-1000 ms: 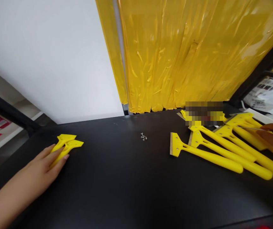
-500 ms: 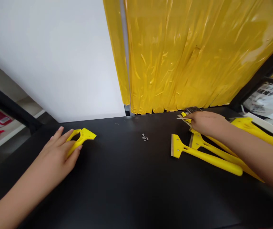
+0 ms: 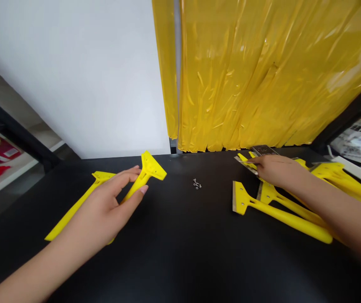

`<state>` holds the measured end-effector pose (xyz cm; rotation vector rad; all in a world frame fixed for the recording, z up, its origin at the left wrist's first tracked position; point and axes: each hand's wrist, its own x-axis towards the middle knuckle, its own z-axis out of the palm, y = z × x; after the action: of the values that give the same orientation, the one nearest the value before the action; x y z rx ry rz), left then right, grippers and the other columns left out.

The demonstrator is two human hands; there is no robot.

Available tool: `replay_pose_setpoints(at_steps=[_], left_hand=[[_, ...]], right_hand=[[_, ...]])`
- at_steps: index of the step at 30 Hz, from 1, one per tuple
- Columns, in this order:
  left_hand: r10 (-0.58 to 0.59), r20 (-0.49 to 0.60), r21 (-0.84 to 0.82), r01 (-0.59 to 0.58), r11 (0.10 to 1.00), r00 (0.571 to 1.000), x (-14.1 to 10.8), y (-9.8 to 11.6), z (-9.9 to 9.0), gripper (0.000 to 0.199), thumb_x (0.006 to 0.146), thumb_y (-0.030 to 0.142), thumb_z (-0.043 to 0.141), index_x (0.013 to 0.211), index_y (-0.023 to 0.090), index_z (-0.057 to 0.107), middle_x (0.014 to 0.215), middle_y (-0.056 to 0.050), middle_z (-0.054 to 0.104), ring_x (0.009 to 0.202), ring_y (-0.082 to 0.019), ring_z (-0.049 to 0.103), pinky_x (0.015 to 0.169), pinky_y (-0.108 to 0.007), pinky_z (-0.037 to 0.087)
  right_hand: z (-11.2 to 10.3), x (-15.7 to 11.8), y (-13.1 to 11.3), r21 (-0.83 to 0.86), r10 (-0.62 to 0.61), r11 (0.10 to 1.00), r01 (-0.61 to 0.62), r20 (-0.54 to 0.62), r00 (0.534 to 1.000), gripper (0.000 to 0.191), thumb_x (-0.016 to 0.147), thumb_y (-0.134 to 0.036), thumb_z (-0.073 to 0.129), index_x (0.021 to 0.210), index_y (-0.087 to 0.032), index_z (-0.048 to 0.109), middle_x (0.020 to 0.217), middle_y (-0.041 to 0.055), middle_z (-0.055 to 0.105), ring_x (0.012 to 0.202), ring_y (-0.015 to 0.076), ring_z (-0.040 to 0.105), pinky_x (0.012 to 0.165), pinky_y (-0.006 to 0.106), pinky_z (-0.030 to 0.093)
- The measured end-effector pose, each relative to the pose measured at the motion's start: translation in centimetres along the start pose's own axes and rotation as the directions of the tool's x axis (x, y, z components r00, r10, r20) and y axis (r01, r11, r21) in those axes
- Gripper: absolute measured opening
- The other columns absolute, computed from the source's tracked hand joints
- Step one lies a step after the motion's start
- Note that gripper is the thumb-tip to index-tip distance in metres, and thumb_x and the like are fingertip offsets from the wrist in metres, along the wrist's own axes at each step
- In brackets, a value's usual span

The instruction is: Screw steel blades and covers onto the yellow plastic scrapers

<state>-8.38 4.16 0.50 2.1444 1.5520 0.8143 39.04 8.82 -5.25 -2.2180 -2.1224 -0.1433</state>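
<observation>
My left hand (image 3: 114, 202) is wrapped round the handle of a yellow scraper (image 3: 151, 166) and holds it raised. No blade shows in its wide head. Another yellow scraper (image 3: 73, 213) lies partly behind that hand, on the black tabletop. At the right, the fingers of my right hand (image 3: 275, 168) pinch a thin, pale strip (image 3: 246, 162), too slim to name surely. Just below that hand are yellow scrapers with metal blades; the nearest scraper (image 3: 281, 214) points its blade left. Several small screws and nuts (image 3: 196, 184) lie between the hands.
Yellow plastic sheeting (image 3: 246, 75) hangs along the back beside a white panel (image 3: 88, 75). A dark flat box (image 3: 264, 150) stands behind my right hand. More yellow scrapers (image 3: 341, 176) are piled at the right. Black frame posts (image 3: 19, 139) bound the sides.
My left hand has lifted a yellow scraper and moved it right, leaving another on the tabletop. My right hand has stayed by the scrapers with the thin strip. The view has shifted slightly.
</observation>
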Motion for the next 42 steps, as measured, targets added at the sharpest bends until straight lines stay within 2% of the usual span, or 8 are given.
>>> replay_pose_setpoints(at_steps=[4,8,11,15,18,24,30,42], left_hand=[[-0.179,0.128,-0.240,0.205,0.949,0.976,0.6,0.5,-0.6,0.037,0.096,0.059,0.066,0.116,0.029,0.075,0.129,-0.003,0.078,0.126,-0.032,0.068,0.111,-0.048,0.052],[-0.216,0.246,-0.538,0.319,0.780,0.945,0.7,0.9,-0.4,0.029,0.096,0.051,0.071,0.110,0.025,0.074,0.130,-0.006,0.076,0.113,-0.026,0.074,0.104,-0.042,0.057],[-0.241,0.385,-0.621,0.443,0.647,0.891,0.5,2.0,0.7,0.027,0.095,0.047,0.074,0.107,0.023,0.069,0.127,-0.007,0.076,0.085,-0.018,0.076,0.081,-0.033,0.063],[-0.226,0.492,-0.652,0.527,0.545,0.841,0.1,4.1,3.2,0.028,0.092,0.039,0.079,0.104,0.021,0.061,0.111,-0.005,0.077,0.060,-0.008,0.064,0.055,-0.021,0.052],[-0.189,0.533,-0.661,0.545,0.516,0.825,-0.4,5.4,5.3,0.027,0.093,0.036,0.076,0.107,0.022,0.058,0.100,-0.002,0.076,0.056,-0.007,0.060,0.053,-0.021,0.049],[-0.109,0.615,-0.698,0.603,0.385,0.781,-1.1,5.8,7.9,0.029,0.101,0.050,0.063,0.107,0.021,0.061,0.092,-0.002,0.072,0.053,-0.008,0.058,0.047,-0.020,0.045],[-0.080,0.644,-0.718,0.637,0.280,0.761,-1.0,5.0,8.0,0.029,0.098,0.047,0.069,0.095,0.018,0.062,0.094,-0.004,0.071,0.058,-0.011,0.063,0.052,-0.024,0.055],[-0.052,0.660,-0.708,0.643,0.290,0.750,-1.1,4.6,7.8,0.027,0.100,0.044,0.067,0.097,0.018,0.061,0.094,-0.005,0.072,0.056,-0.011,0.062,0.050,-0.024,0.055]], right_hand=[[-0.8,-0.2,-1.9,0.023,-0.070,0.997,0.068,0.095,0.993,0.031,0.104,-0.033,0.062,0.133,-0.023,0.070,0.126,0.0086,0.074,0.109,0.0237,0.072,0.096,0.045,0.059],[-1.7,0.1,-4.1,0.050,-0.116,0.993,0.110,0.128,0.985,0.041,0.102,-0.022,0.051,0.130,-0.038,0.076,0.129,0.0004,0.077,0.118,0.0245,0.072,0.101,0.039,0.056],[-2.7,0.9,-5.5,0.063,-0.127,0.991,0.120,0.133,0.983,0.030,0.104,-0.029,0.058,0.128,-0.031,0.076,0.135,0.0046,0.073,0.120,0.0242,0.070,0.105,0.043,0.054],[-3.7,1.2,-6.8,0.036,-0.055,0.998,0.051,0.136,0.989,0.032,0.104,-0.043,0.064,0.124,-0.020,0.071,0.129,0.0103,0.072,0.114,0.0243,0.069,0.102,0.050,0.056],[-3.7,0.2,-7.6,0.009,-0.030,1.000,0.029,0.158,0.987,0.033,0.103,-0.042,0.064,0.127,-0.020,0.071,0.128,0.0103,0.073,0.112,0.0244,0.071,0.099,0.049,0.058],[-3.2,-1.5,-8.8,-0.013,-0.079,0.997,0.082,0.141,0.987,0.044,0.104,-0.024,0.052,0.140,-0.040,0.070,0.130,0.0036,0.077,0.117,0.0268,0.073,0.095,0.039,0.058],[-2.9,-0.3,-8.3,-0.082,0.089,0.994,-0.077,0.153,0.984,0.032,0.105,-0.043,0.061,0.123,-0.019,0.071,0.121,0.0098,0.073,0.110,0.0246,0.070,0.096,0.047,0.058],[-3.4,3.5,-8.6,-0.038,0.159,0.986,-0.161,0.493,0.856,0.033,0.103,-0.039,0.066,0.129,-0.019,0.067,0.130,0.0104,0.068,0.108,0.0232,0.070,0.092,0.044,0.061]])
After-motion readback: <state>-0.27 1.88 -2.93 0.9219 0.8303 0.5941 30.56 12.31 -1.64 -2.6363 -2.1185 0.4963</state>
